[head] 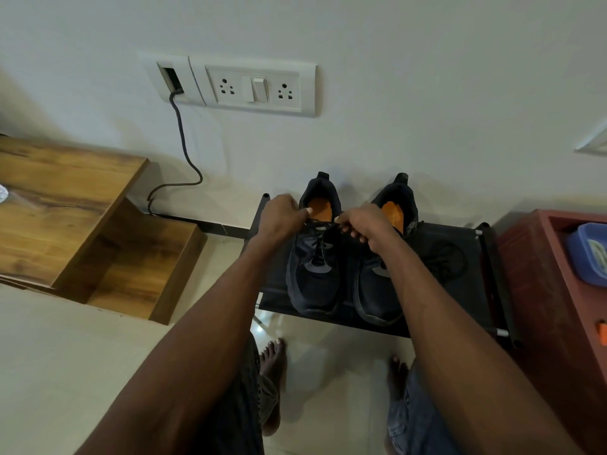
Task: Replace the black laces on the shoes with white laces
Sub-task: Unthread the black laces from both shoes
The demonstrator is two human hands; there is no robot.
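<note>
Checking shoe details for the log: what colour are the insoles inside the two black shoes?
Orange insoles, visible through the shoe openings in the head view.

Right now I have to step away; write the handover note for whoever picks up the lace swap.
Left hand and right hand: each pinches the black lace at the top of the left shoe.
Both shoes sit side by side on the black rack, heels to the wall; the right shoe is untouched.
Done: nothing swapped; black lace is in the left shoe.
Left: unlace both, thread white laces. No white laces in view.
</note>
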